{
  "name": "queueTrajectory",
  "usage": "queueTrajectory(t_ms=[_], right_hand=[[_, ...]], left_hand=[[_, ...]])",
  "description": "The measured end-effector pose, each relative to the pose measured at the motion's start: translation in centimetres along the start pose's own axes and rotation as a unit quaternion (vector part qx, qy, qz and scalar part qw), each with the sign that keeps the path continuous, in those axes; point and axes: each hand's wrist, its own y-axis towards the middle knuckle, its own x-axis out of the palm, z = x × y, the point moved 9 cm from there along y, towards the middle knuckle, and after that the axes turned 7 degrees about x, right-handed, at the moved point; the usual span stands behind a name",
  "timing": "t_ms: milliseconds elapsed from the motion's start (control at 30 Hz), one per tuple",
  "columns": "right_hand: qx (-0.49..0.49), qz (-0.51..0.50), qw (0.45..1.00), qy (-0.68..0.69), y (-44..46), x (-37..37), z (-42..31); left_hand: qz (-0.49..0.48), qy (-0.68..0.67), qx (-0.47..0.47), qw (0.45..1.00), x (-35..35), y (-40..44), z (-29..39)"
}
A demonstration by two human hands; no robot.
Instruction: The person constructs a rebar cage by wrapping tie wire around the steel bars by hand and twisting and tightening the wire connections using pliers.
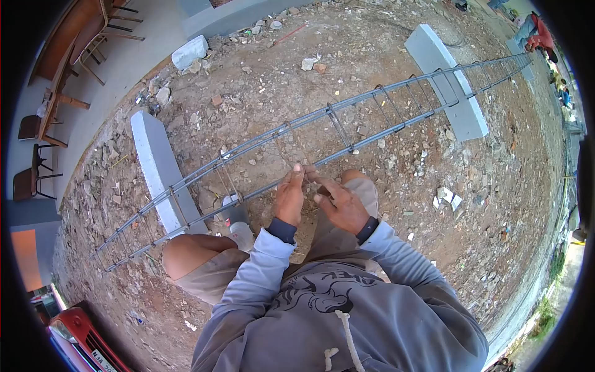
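Observation:
A long rebar cage point(370, 141) of steel bars and square stirrups runs diagonally across the view in front of my knees. My left hand point(289, 199) is closed at its near lower bar, thumb pressed up against the fingers; what they pinch is too small to make out. Close beside it, my right hand point(344, 208) has its fingers stretched toward the left fingertips, the thumb held apart. Nothing shows clearly in the right hand. A stirrup point(280, 146) crosses the cage just beyond my left thumb.
Two concrete supports, one at left point(162, 167) and one at right point(451, 93), hold up the cage. Beside my knee stands a whitish container point(240, 235). Rubble covers the ground. A person in red point(542, 36) bends at the cage's far end. Chairs point(31, 170) and a red car point(83, 338) are at left.

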Motion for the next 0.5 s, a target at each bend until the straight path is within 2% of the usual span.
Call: queueTrajectory(t_ms=[33, 133, 200, 300, 467, 500], right_hand=[[-0.016, 0.02, 1.0, 0.01, 0.0, 1.7, 0.1], [0.05, 0.055, 0.993, 0.09, -0.7, 4.0, 1.9], [0.092, -0.011, 0.988, 0.126, -1.5, 5.0, 3.5], [0.164, -0.073, 0.97, 0.166, -3.4, 4.9, 5.5], [0.214, -0.118, 0.95, 0.193, -4.7, 5.3, 6.9], [0.246, -0.154, 0.927, 0.238, -5.2, 6.1, 7.1]], left_hand=[[-0.008, -0.007, -0.009, 1.0, 0.2, -0.1, -0.6], [-0.021, -0.038, -0.009, 0.999, -0.1, 0.0, -1.2], [-0.029, -0.066, 0.02, 0.997, -0.9, 0.0, -0.4], [-0.083, -0.101, -0.074, 0.989, -1.0, -0.4, -2.0], [-0.044, -0.134, -0.078, 0.987, -0.9, -0.8, -3.6], [-0.038, -0.137, -0.069, 0.988, -1.1, -0.6, -4.0]])
